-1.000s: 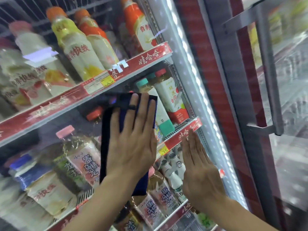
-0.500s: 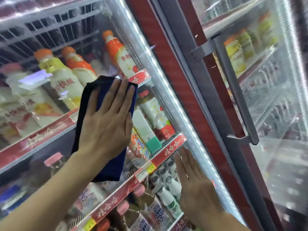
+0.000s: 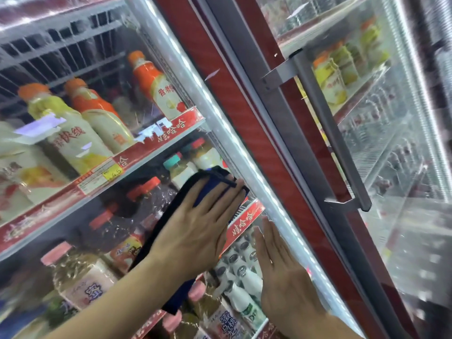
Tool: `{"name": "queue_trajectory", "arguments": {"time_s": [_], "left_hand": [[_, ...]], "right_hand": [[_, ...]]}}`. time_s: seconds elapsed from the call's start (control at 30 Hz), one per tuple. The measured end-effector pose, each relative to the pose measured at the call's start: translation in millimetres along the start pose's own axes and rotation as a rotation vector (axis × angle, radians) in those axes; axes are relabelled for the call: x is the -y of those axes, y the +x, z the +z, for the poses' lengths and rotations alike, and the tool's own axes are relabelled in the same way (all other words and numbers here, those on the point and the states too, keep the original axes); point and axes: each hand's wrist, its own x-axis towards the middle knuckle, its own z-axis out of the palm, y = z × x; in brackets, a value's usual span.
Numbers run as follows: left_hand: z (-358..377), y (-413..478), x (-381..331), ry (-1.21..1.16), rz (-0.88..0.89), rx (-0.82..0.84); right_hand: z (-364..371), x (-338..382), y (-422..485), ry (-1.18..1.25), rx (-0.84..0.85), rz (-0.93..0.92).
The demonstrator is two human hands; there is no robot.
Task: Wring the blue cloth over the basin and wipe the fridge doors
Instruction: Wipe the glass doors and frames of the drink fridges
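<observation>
Nearest the camera, the right hand (image 3: 288,285) lies flat on the glass of the left fridge door (image 3: 97,167), fingers straight and released, holding nothing; it seems to brace the door. Just beyond it the left hand (image 3: 198,231) presses the blue cloth (image 3: 176,300) against the same glass, fingers spread and extended, not clenched. The cloth sits low on the pane, close to its right edge beside the red frame (image 3: 244,118), with a fold hanging below the wrist. Behind the glass stand bottles (image 3: 73,133) on red-edged shelves (image 3: 151,145). Farther right are the grey handle (image 3: 335,133) and the 2nd door (image 3: 403,143).

No basin is in view, so the wringing looks done. Wiping is under way on door 1; door 2 looks not yet reached.
</observation>
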Motion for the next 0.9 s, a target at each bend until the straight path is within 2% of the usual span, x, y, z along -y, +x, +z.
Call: {"name": "queue_trajectory", "arguments": {"time_s": [0.1,0.23,0.33,0.47,0.57,0.77,0.9], "left_hand": [[16.3,-17.0,-40.6,-0.015,0.035,0.019],[23.8,-36.0,-83.1,-0.069,0.096,0.162],[16.2,-32.3,-66.8,-0.071,0.073,0.174],[-7.9,12.9,20.4,0.012,-0.176,0.040],[-23.7,55.3,64.0,0.079,-0.236,0.006],[-17.4,89.2,46.1,0.089,-0.198,-0.013],[3.8,85.0,-6.8,0.013,-0.081,-0.005]], "right_hand": [[-0.5,-7.7,-5.7,-0.027,0.035,0.048],[-4.7,-22.8,-17.6,-0.027,0.128,0.120],[-6.8,-33.5,-24.2,-0.064,0.197,0.109],[-13.1,-43.0,-18.3,-0.145,0.260,0.146],[-19.3,-48.0,-9.0,-0.144,0.248,0.180],[-17.0,-54.7,7.3,-0.089,0.195,0.182],[-7.3,-63.3,6.5,-0.050,0.156,0.161]]}}
